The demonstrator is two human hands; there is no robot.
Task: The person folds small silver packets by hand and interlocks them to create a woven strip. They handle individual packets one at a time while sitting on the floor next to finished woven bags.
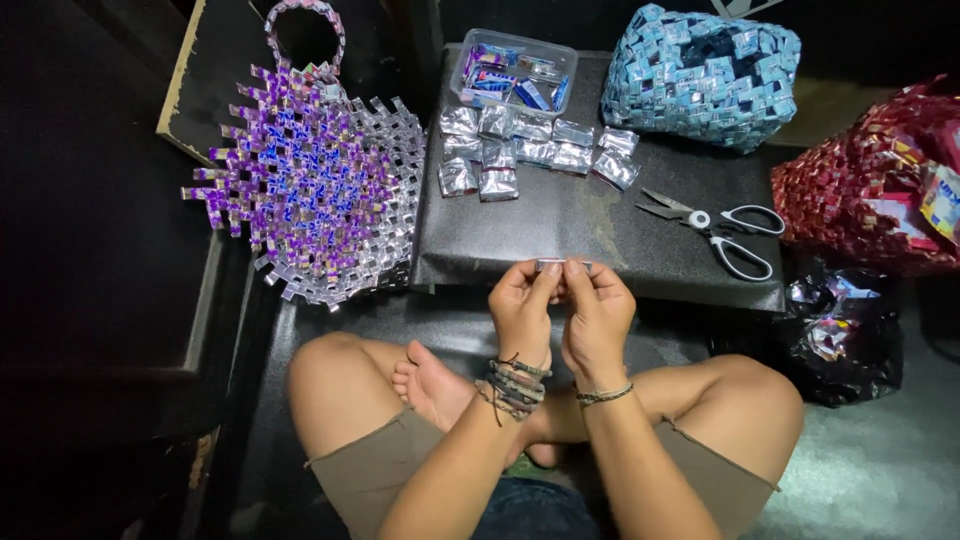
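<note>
A purple woven wrapper panel (310, 185) lies far left. Folded silver wrapper pieces (530, 150) sit on a black board (590, 235). In front, the left hand (520, 310) and right hand (598, 315) together pinch a small folded foil strip (562, 265). Scissors (715, 230) lie right.

The red woven bag (880, 190) runs off the right edge — the folded strip (563, 266) mostly hidden by fingertips.

Home craft corner: woven wrapper bags (700, 75), scissors (715, 225), floor seating
</note>
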